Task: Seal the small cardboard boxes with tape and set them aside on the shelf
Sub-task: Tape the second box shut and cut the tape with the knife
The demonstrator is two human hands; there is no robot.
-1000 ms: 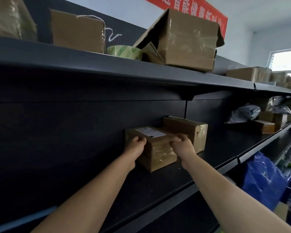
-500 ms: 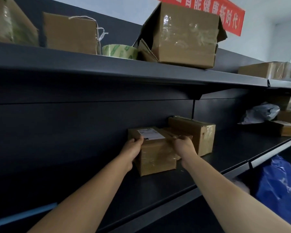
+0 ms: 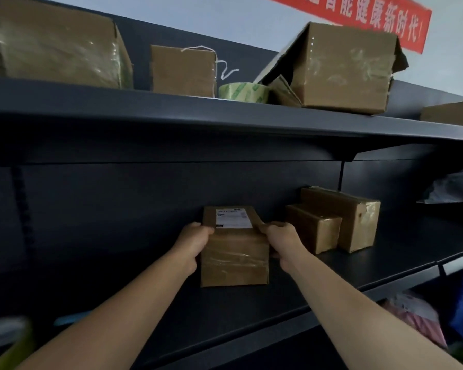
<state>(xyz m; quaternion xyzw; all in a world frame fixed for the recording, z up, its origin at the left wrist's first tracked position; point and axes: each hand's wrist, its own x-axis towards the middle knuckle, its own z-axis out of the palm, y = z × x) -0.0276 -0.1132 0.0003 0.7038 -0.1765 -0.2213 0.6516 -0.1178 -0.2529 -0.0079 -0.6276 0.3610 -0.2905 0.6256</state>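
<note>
Dark middle shelf [image 3: 345, 265], taped box [image 3: 234, 260] now parked clear of its neighbours.
Half a second back it crowded the two other boxes [image 3: 356, 220] on the right; now it sits apart, so I judge only letting go remains. My left hand [image 3: 193, 244] and right hand [image 3: 281, 239] clamp its sides, fingers curled over the top edge. Tape roll [image 3: 243, 92] lies overhead.

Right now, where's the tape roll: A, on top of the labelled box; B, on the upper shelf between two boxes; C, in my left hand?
B: the tape roll sits on the upper shelf, between the string-tied box and the large open box.
</note>
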